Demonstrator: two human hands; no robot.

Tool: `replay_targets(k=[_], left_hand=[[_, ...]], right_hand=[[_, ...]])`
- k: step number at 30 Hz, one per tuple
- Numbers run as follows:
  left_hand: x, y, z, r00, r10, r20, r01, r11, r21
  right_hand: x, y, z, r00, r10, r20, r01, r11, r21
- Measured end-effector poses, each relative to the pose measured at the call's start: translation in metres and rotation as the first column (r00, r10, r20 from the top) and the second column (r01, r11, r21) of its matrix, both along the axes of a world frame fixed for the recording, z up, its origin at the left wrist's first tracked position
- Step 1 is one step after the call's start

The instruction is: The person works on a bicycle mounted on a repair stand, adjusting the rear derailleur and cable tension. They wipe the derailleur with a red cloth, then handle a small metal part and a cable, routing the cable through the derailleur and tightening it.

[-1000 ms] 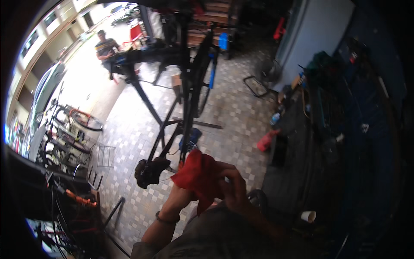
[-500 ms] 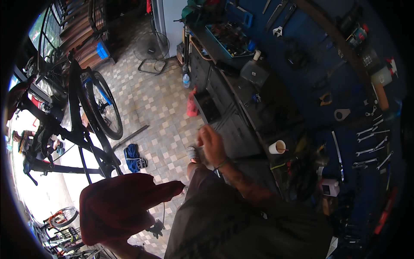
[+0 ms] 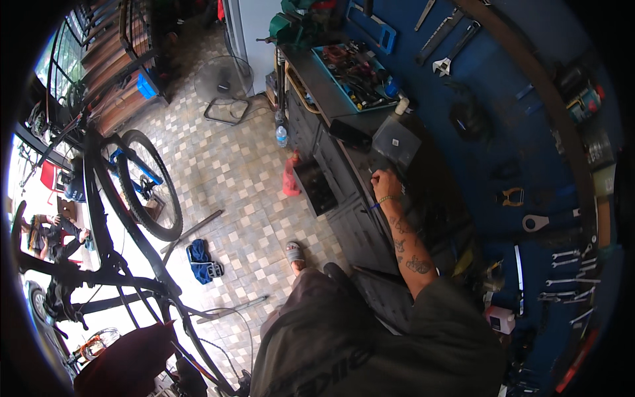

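Observation:
My right hand (image 3: 387,186) reaches over the dark workbench (image 3: 360,159), its fingers bent and pressed together just above the top. Whatever is between the fingertips, if anything, is too small to make out. Just beyond that hand are a black case (image 3: 350,134) and a clear-lidded box (image 3: 395,141). A bit of blue shows beside my wrist, its kind unclear. At the lower left hangs a dark red cloth (image 3: 129,360), in front of the bike frame. My left hand is hidden, and its fingers do not show.
A bicycle (image 3: 99,264) takes up the left side. An open drawer (image 3: 316,187) juts from the bench. On the floor are a blue cloth-like item (image 3: 200,261), a red bag (image 3: 292,175), a bottle (image 3: 282,136) and a fan (image 3: 223,86). Tools, including wrenches (image 3: 456,49), hang on the blue wall.
My right hand has moved from in front of the bench to above its top. The red cloth has dropped lower and further left, and my left forearm no longer shows.

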State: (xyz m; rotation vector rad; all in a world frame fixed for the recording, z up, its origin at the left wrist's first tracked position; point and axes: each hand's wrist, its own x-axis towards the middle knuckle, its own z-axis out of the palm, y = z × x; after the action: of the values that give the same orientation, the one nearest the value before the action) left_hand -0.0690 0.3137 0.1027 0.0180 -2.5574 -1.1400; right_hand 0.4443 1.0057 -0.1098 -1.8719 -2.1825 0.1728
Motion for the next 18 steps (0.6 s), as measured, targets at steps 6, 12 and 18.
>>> replay_targets(k=[6,12,18], left_hand=[[-0.053,0.028,0.009,0.999,-0.015,-0.039,0.012,0.997,-0.077],[-0.156,0.033,0.057,0.977,-0.195,-0.092,0.174,0.965,-0.196],[-0.297,0.079,0.181,0.774,-0.628,-0.081,0.611,0.774,-0.165]], right_hand=[[0.018,0.036,-0.002,0.982,-0.104,-0.157,0.106,0.994,0.000],[0.018,0.164,-0.033,0.970,-0.112,-0.214,0.140,0.983,0.121],[0.064,0.276,-0.096,0.998,0.052,-0.020,-0.051,0.998,0.025]])
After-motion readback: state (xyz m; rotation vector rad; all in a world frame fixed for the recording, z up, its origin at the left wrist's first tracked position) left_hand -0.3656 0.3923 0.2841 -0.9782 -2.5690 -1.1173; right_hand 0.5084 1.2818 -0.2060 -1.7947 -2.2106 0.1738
